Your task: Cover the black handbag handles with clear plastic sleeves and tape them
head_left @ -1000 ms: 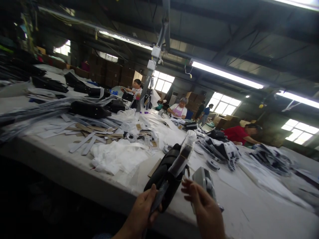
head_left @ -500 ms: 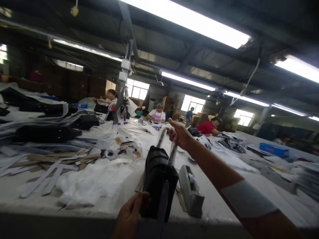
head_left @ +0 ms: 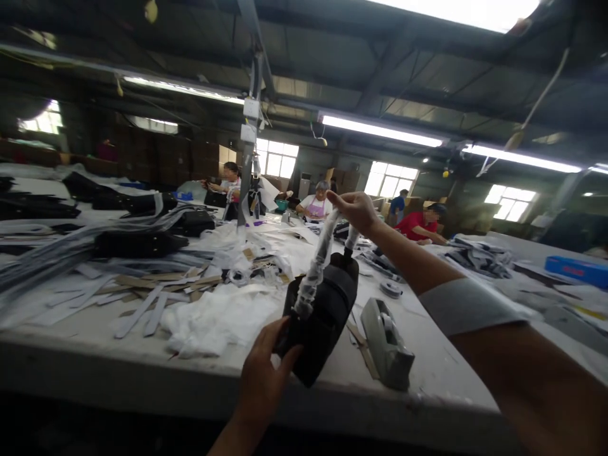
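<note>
A black handbag (head_left: 327,310) hangs tilted over the near edge of the white table, its handle (head_left: 317,272) wrapped in clear plastic. My right hand (head_left: 357,210) is closed around the top of the wrapped handle, holding it up. Lower down, my left hand (head_left: 268,361) grips the near end of the bag between thumb and fingers, by the foot of the handle. To the bag's right stands a grey tape dispenser (head_left: 388,345) with a roll in it.
Crumpled white sheeting (head_left: 213,323) and scattered grey and brown strips (head_left: 147,297) lie left of the bag. Black bags (head_left: 137,244) are heaped farther left. Several people work beyond, one in red (head_left: 418,225). A metal post (head_left: 247,152) rises mid-table; a blue box (head_left: 577,271) sits at right.
The bag has turned and tilted, with its handle now facing me. My left hand has moved up onto its near end. My view has swung a little left.
</note>
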A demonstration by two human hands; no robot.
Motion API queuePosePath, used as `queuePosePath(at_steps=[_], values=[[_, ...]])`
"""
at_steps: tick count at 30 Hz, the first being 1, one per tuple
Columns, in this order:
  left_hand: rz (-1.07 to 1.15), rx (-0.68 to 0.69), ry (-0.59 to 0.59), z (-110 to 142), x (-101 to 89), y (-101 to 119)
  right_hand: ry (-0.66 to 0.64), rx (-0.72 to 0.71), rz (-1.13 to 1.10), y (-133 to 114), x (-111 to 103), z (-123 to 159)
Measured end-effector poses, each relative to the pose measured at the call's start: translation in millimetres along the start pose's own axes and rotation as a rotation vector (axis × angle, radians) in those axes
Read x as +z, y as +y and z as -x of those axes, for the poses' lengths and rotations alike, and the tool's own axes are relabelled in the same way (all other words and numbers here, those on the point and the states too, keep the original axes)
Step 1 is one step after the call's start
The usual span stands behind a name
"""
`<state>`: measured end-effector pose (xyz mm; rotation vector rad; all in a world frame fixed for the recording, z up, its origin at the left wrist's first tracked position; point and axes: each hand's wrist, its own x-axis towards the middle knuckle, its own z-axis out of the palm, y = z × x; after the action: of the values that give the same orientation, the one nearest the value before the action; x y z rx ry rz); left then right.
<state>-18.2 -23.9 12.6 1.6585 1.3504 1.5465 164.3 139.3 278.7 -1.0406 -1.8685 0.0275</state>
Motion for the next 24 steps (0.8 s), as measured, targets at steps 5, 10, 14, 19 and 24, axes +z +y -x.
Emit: queuePosePath(at_steps=[5,10,14,19,24], values=[[0.131,-0.209,-0.129,22,22.1,-14,-0.019,-0.099,0.051,16,30,43],[0.249,-0.337,-0.175,24,23.9,-30,0.455,-0.072,0.088,-7,15,158],[0.373,-0.406,-0.164,29,23.8,-39,0.231,0.557,-0.094,-11,34,267],[0.351,-0.386,-0.209,40,22.5,-36,-0.146,0.793,-0.511,-2,95,318],[0.027,-0.244,-0.321,3,-4.8,-35,-0.135,0.920,-0.676,-1,113,308]])
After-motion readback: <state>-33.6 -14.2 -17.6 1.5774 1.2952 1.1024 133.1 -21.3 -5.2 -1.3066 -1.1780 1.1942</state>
